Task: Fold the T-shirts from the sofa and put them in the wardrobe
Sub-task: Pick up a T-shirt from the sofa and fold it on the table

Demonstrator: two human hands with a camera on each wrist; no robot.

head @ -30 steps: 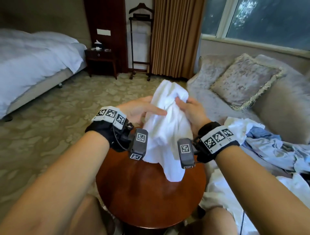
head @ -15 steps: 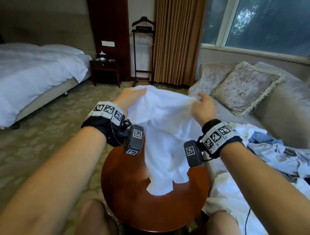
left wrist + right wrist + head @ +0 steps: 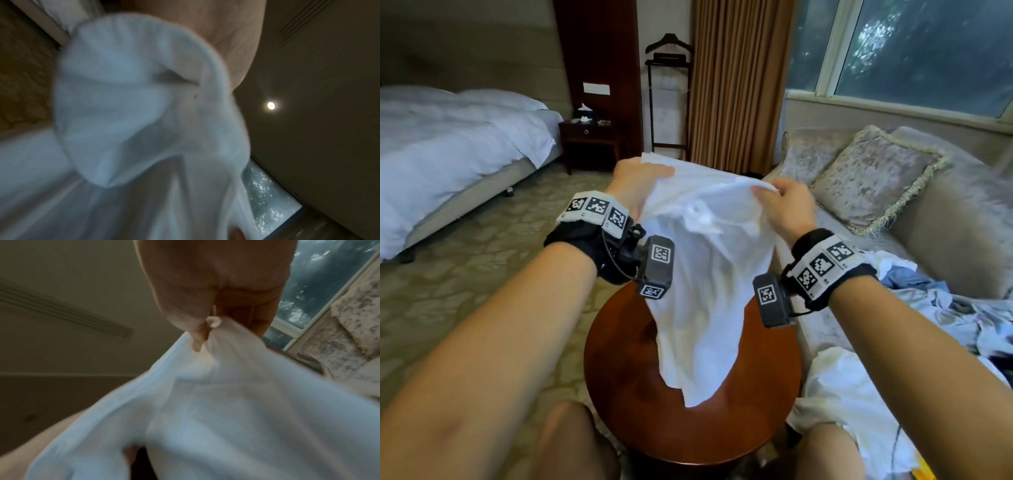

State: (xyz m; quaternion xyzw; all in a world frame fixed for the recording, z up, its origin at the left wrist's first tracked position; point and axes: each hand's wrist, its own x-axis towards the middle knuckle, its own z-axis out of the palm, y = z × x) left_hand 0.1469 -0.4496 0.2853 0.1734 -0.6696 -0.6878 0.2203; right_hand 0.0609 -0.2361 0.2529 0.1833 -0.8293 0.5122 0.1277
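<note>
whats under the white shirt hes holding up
Under the white T-shirt stands the round wooden table; its bare top shows around the hem. The part directly beneath the cloth is covered.

T-shirt (image 3: 705,274): white | table (image 3: 626,394): red-brown | cushion (image 3: 873,178): mottled grey | curtain (image 3: 736,82): brown

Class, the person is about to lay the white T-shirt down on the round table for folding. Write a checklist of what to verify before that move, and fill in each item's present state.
1. Left hand grips the white T-shirt at its top edge: ok.
2. Right hand pinches the top edge: ok.
3. Shirt spread flat between the hands: not ok, it hangs bunched and creased.
4. Round table bare under the shirt: ok where visible.
5. Lower hem clear of the tabletop: cannot tell.
6. Which side of the shirt faces up: cannot tell.
</note>
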